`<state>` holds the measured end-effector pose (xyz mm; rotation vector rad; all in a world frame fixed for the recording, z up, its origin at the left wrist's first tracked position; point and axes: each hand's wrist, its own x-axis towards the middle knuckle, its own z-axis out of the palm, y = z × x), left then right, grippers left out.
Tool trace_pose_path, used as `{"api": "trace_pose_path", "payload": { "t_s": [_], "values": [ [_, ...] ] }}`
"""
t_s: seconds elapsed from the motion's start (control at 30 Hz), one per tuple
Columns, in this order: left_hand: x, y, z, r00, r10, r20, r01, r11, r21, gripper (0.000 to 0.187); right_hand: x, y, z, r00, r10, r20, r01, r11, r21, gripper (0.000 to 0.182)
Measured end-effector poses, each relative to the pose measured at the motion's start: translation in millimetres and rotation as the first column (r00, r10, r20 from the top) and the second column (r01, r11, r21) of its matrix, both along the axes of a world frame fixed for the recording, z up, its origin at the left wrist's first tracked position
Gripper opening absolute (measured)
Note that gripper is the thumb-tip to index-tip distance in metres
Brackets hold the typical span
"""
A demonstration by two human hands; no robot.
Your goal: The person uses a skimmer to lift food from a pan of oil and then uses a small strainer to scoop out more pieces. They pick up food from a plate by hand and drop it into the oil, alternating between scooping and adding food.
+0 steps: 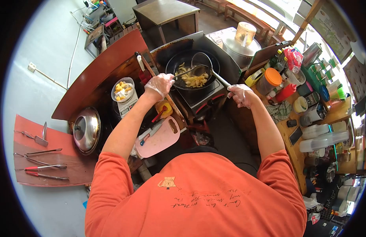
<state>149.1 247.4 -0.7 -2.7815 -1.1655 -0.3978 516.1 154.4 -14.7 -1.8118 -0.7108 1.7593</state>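
Your left hand (pixel 158 85), in a thin clear plastic glove, is closed around the handle of a ladle (pixel 199 70); your right hand (pixel 240 95), gloved the same way, grips the pale handle of a round skimmer (pixel 202 60). Both heads meet over the dark, deep wok (pixel 175 60), where the food (pixel 194 81) sits in a loose yellow-brown heap of irregular strips and pieces. With the tools so close, one could knock the other and flick pieces over the curved rim; a hard sideways push could also shift the wok on its cooker (pixel 189 96). The crinkled film looks loose around your fingers, so a smooth metal handle might turn in your grip, and heat could soften the film if it touches the wok. Nearer you, a knife (pixel 151 132) lies on the flat, round-cornered pink cutting board (pixel 167 137), where a careless forearm might catch it.
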Motion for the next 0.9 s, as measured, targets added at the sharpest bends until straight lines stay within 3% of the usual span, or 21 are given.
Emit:
{"api": "trace_pose_path", "payload": {
  "t_s": [0.1, 0.17, 0.23, 0.33, 0.37, 0.43, 0.57, 0.63, 0.77, 0.83, 0.9],
  "values": [
    [-7.9, 15.2, -4.2, 0.997, 0.062, -0.043, -0.060, 0.998, 0.035, 0.017, -6.7, -2.4, -1.8, 0.994, 0.015, 0.107, -0.024, 0.996, 0.083, 0.023],
    [-15.3, 31.9, -11.0, 0.994, 0.081, 0.068, -0.085, 0.995, 0.060, 0.019, -6.5, 0.6, -14.3, 0.985, 0.047, 0.169, -0.066, 0.992, 0.111, 0.029],
    [-15.7, 40.7, -15.4, 0.955, 0.269, 0.122, -0.266, 0.963, -0.041, 0.019, -4.2, 1.9, -32.5, 0.987, 0.056, 0.149, -0.088, 0.972, 0.218, 0.039],
    [-13.8, 59.0, -31.0, 0.900, 0.423, 0.107, -0.413, 0.905, -0.105, 0.024, -3.9, 2.1, -41.2, 0.976, 0.112, 0.186, -0.165, 0.939, 0.303, 0.044],
    [-15.5, 63.0, -37.7, 0.878, 0.465, 0.115, -0.451, 0.884, -0.126, 0.026, -7.8, 7.4, -43.5, 0.954, 0.090, 0.286, -0.155, 0.964, 0.217, 0.042],
    [-16.7, 70.3, -42.0, 0.902, 0.428, 0.057, -0.419, 0.899, -0.128, 0.026, -14.5, 4.3, -31.2, 0.921, 0.100, 0.377, -0.193, 0.957, 0.217, 0.046],
    [-23.8, 69.4, -41.3, 0.884, 0.441, 0.153, -0.409, 0.890, -0.200, 0.027, -19.2, 0.4, -26.5, 0.942, 0.018, 0.336, -0.097, 0.971, 0.218, 0.046],
    [-31.4, 70.6, -45.8, 0.858, 0.486, 0.170, -0.448, 0.867, -0.219, 0.027, -13.1, 12.5, -47.4, 0.797, 0.093, 0.597, -0.275, 0.936, 0.221, 0.049],
    [-47.4, 82.8, -54.4, 0.839, 0.501, 0.215, -0.470, 0.864, -0.179, 0.027, -12.4, 13.0, -42.5, 0.706, 0.116, 0.698, -0.339, 0.921, 0.190, 0.050],
    [-51.0, 84.9, -49.4, 0.820, 0.564, 0.101, -0.513, 0.801, -0.307, 0.029, -9.4, 17.4, -54.2, 0.695, 0.104, 0.711, -0.331, 0.924, 0.189, 0.049],
    [-62.3, 90.0, -60.7, 0.836, 0.515, 0.187, -0.459, 0.845, -0.276, 0.028, -5.7, 21.8, -66.4, 0.710, 0.126, 0.693, -0.345, 0.920, 0.186, 0.049]
  ]
}}
